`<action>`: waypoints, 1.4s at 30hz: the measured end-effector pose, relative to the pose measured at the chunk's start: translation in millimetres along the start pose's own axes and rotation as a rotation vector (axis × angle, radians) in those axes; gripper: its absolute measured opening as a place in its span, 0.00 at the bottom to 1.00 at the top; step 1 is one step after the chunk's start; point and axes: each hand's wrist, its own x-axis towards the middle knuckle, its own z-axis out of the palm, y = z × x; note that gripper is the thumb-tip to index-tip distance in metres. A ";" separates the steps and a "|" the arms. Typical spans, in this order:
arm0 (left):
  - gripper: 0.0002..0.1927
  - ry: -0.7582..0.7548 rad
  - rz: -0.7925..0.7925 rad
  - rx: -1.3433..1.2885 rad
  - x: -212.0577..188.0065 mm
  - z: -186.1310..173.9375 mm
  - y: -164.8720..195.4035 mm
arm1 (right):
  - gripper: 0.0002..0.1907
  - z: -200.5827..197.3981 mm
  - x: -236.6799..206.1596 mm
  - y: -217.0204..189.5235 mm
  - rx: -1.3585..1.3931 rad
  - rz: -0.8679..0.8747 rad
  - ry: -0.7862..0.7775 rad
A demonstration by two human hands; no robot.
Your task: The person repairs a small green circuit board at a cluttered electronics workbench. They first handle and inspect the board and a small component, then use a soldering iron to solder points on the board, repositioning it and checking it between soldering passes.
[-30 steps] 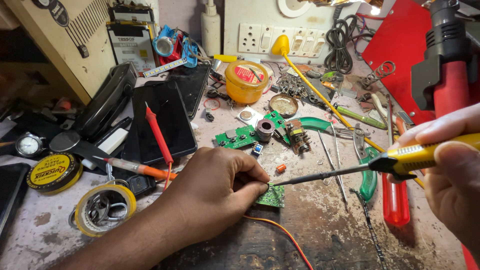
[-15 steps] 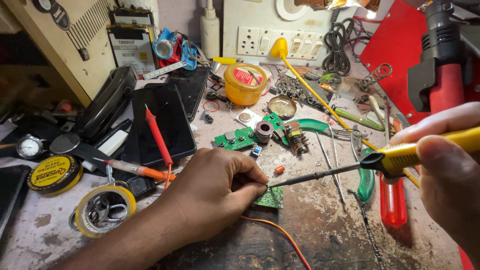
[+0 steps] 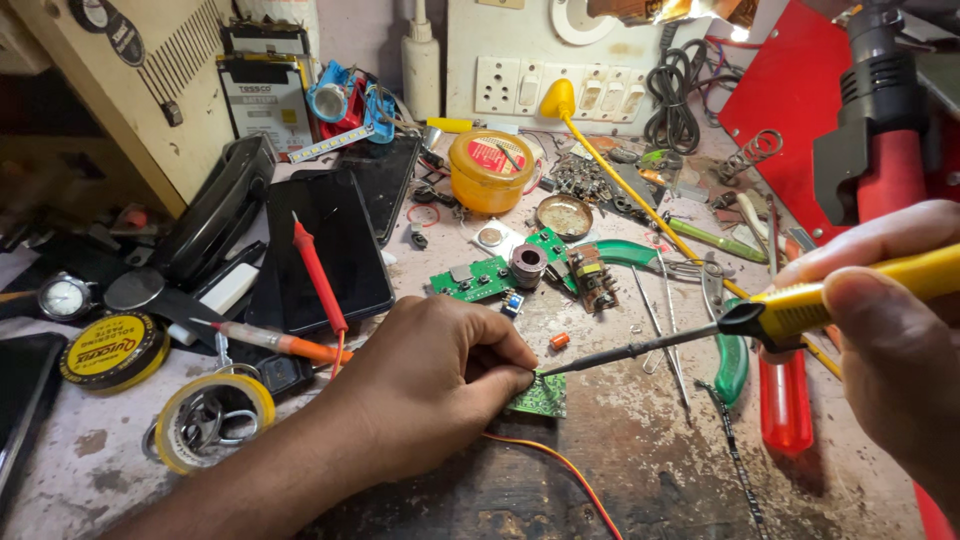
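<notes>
Small green circuit board (image 3: 541, 396), orange-wired

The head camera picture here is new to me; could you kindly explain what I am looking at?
The camera sits on a person's head and looks down at a cluttered repair bench. The left hand pins a small green circuit board to the bench. The right hand holds a yellow-handled soldering iron, its tip at the board's edge. An orange wire runs from the board. Nearby lie a dark phone, a red probe, a yellow tub and tape rolls.
</notes>
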 end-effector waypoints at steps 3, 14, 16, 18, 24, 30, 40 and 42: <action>0.11 0.001 0.023 -0.004 -1.5 -3.0 1.4 | 0.21 0.1 -1.0 -1.8 0.038 -0.006 -0.006; 0.11 0.014 0.054 -0.001 -2.4 -2.3 -1.3 | 0.19 -5.6 0.2 0.7 0.127 -0.001 -0.007; 0.11 0.012 0.052 0.000 -2.4 -2.7 -1.3 | 0.19 -4.0 -1.6 -1.8 0.082 -0.036 -0.034; 0.11 0.010 0.046 0.002 -2.4 -3.0 -1.3 | 0.19 -2.2 -3.0 -3.2 0.045 -0.061 -0.038; 0.11 0.005 0.039 0.001 -1.6 -2.3 -2.9 | 0.19 -5.6 -4.8 2.9 0.098 -0.025 -0.031; 0.11 -0.010 0.016 -0.002 -0.3 -2.4 -2.6 | 0.19 -6.1 -9.5 8.2 0.069 -0.071 -0.062; 0.11 -0.025 0.011 -0.009 -0.4 -3.1 -0.9 | 0.23 3.0 -12.1 -4.6 -0.064 -0.071 -0.011; 0.11 -0.027 0.005 -0.008 -0.6 -4.0 0.1 | 0.25 2.7 -11.6 -2.7 -0.077 -0.037 0.037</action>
